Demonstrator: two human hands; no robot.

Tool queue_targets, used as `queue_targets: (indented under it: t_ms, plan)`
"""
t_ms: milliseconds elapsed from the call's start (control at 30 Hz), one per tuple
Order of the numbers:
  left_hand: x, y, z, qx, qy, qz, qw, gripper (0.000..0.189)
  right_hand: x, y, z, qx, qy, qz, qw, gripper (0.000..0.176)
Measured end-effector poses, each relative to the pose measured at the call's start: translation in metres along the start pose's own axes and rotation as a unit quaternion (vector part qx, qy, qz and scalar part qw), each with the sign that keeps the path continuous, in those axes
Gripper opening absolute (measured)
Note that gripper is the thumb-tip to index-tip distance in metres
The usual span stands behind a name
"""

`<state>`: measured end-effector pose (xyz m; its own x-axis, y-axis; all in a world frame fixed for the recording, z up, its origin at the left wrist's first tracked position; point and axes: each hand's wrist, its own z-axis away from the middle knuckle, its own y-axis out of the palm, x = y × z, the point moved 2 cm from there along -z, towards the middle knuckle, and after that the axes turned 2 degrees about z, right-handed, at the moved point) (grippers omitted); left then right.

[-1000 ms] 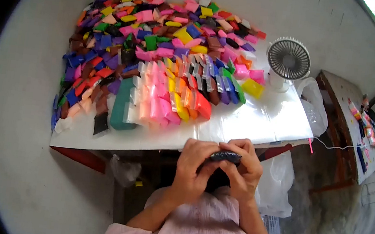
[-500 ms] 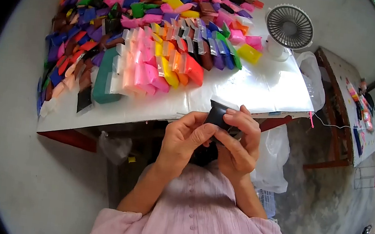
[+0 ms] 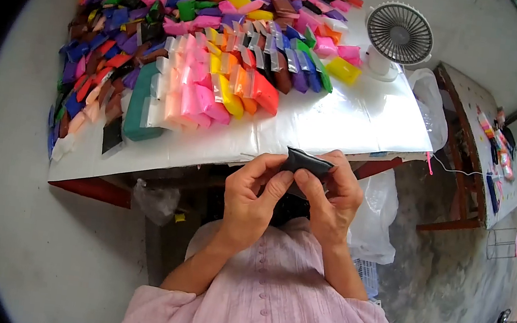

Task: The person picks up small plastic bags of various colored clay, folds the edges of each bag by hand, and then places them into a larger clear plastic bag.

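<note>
Both ends of a black packet (image 3: 307, 162) are being pinched between thumb and fingers, the left hand (image 3: 249, 200) gripping one, the right hand (image 3: 335, 204) the other; its middle is showing between them, near the white table's (image 3: 341, 120) front edge.

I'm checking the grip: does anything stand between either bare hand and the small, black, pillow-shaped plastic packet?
Nothing visible does: the bare left hand and bare right hand both hold the black plastic packet directly.
</note>
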<state>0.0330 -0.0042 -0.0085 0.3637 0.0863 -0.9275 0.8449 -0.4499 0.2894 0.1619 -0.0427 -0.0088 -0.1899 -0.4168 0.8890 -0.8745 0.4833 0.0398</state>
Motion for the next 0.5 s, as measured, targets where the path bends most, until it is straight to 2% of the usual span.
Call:
queue_targets:
  t_ms: [67, 167, 267, 367, 500]
  plan:
    - [-0.002, 0.0, -0.002, 0.003, -0.009, 0.003, 1.0, 0.02, 0.0, -0.001, 0.0, 0.009, 0.02, -0.002, 1.0, 0.017]
    - [-0.009, 0.001, -0.01, 0.008, -0.011, 0.014, 1.0, 0.017, -0.001, 0.001, -0.001, 0.02, -0.011, 0.002, 1.0, 0.017]
    - [-0.004, 0.0, -0.013, -0.025, 0.019, 0.032, 0.999, 0.012, 0.0, 0.003, 0.001, 0.026, 0.032, -0.009, 0.999, 0.017]
    - [0.0, -0.003, -0.015, -0.032, 0.045, 0.029, 0.998, 0.009, -0.004, 0.004, 0.002, 0.043, 0.024, 0.028, 0.998, 0.017]
    - [0.003, -0.005, -0.016, -0.031, 0.073, -0.003, 0.997, 0.008, -0.012, 0.005, 0.003, 0.048, 0.041, 0.001, 0.998, 0.018]
